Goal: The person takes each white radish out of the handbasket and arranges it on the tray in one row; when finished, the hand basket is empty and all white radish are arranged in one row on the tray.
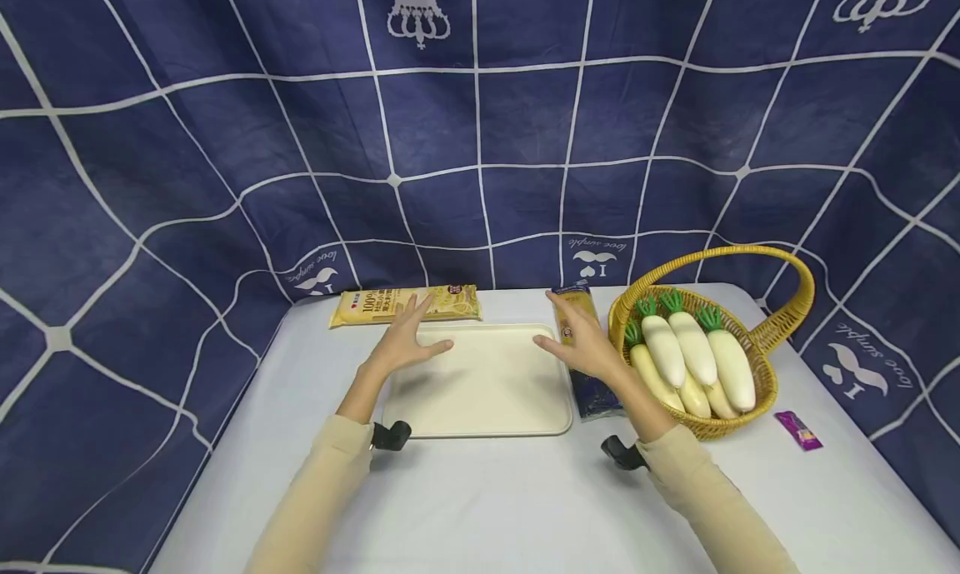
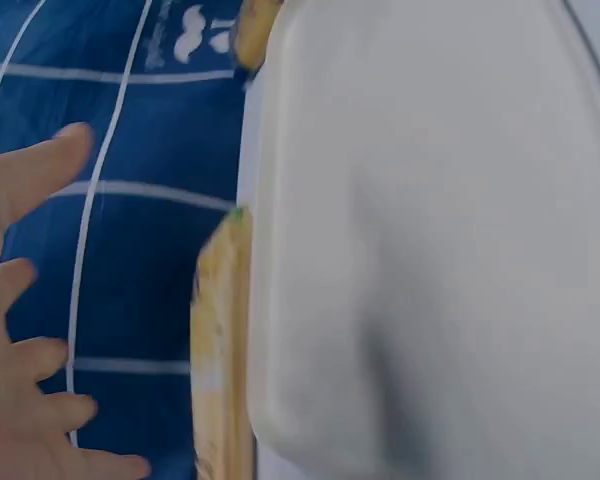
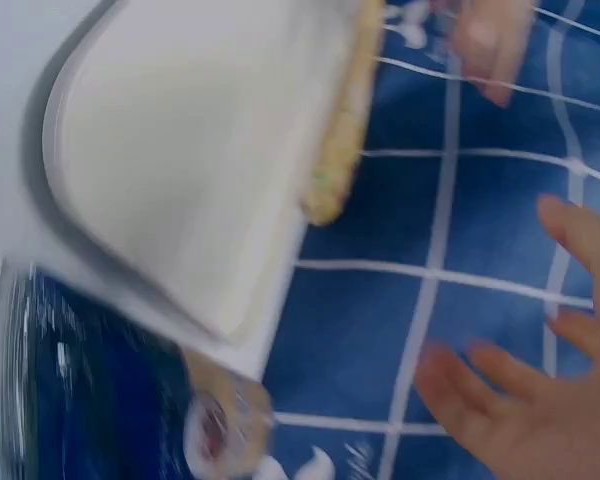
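Directions are taken from the middle of the tray [image 1: 480, 391], as I face it, with twelve at the far side.

The tray lies flat near the middle of the desk [image 1: 465, 507]. Finish: plain cream. Form: shallow, rectangular, rounded corners, low raised rim all round. Soft shadows fall across its floor.

My left grip [image 1: 402, 342] is spread wide at ten o'clock, thumb well apart from the fingers, with hold of nothing. My right grip [image 1: 588, 347] is likewise spread, at between two and three o'clock, its thumb toward the tray, and has hold of nothing. Both wrists emerge from beige sleeves [image 1: 315, 482].

Labels. At eleven o'clock, just beyond the far rim, lies a yellow packet [image 1: 375, 306]. It reads "100%", followed by Chinese characters too small for me to certify; a small red mark stands left of the figure. At three o'clock, just beside the tray, lies a blue packet [image 1: 592, 395], partly covered by my right grip in the head view; it has a gold panel and a round emblem, wording not legible. The dark blue cloth [image 1: 525, 124] behind carries white lines, crowns, moustaches and the words "love simple".

Containers. Farther out at three o'clock stands a wicker basket [image 1: 712, 427] with an arched handle [image 1: 807, 287]. It holds white radishes [image 1: 693, 349] with green tops, three uppermost, others beneath. Past it, toward four o'clock, lies a small purple sachet [image 1: 798, 431], its lettering unreadable.
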`<state>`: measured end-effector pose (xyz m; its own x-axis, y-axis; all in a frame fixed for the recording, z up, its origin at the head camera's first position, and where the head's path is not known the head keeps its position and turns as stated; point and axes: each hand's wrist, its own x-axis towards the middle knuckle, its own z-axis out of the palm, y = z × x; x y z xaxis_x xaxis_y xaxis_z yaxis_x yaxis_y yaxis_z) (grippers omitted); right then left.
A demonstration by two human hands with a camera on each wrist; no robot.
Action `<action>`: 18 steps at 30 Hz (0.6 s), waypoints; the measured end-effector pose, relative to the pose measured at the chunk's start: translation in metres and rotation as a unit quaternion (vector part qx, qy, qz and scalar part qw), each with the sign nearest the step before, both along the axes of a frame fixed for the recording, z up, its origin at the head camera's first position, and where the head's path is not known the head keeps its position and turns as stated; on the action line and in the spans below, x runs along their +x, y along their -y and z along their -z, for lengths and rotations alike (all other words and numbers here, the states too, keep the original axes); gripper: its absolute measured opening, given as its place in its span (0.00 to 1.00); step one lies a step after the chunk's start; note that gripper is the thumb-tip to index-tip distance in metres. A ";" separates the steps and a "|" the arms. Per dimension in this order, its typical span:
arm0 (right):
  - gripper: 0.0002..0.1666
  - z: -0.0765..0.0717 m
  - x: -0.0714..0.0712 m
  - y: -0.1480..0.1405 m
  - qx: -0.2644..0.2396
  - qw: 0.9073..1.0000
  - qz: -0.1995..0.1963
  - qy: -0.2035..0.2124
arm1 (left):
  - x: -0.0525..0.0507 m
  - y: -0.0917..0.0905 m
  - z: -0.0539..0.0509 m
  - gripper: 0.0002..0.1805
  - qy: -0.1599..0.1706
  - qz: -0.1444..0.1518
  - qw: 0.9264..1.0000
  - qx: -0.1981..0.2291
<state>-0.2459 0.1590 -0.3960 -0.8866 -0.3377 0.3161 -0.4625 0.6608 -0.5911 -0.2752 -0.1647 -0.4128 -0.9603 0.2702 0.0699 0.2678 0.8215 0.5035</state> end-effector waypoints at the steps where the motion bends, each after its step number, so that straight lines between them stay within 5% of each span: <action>1: 0.45 -0.004 0.007 -0.008 -0.015 0.999 -0.023 0.020 | 0.003 0.007 0.002 0.53 0.019 0.008 1.000 0.015; 4: 0.40 -0.015 0.026 -0.039 -0.034 0.994 -0.072 0.073 | 0.009 0.030 0.011 0.53 0.073 0.015 0.997 0.028; 8: 0.31 -0.025 0.046 -0.086 -0.017 0.993 -0.087 0.082 | 0.015 0.055 0.024 0.53 0.133 0.007 0.991 0.019; 13: 0.28 -0.031 0.060 -0.146 0.004 0.997 -0.016 0.080 | 0.016 0.072 0.035 0.56 0.171 0.012 0.985 0.017; 18: 0.34 -0.021 0.057 -0.193 0.042 0.993 0.077 0.080 | 0.011 0.077 0.040 0.60 0.199 0.035 0.979 -0.006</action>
<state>-0.1889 0.3520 -0.3754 -0.9663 -0.2135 0.1437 -0.2569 0.7667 -0.5883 -0.2641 -0.2421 -0.4525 -0.8900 0.3341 -0.3103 0.1068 0.8144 0.5704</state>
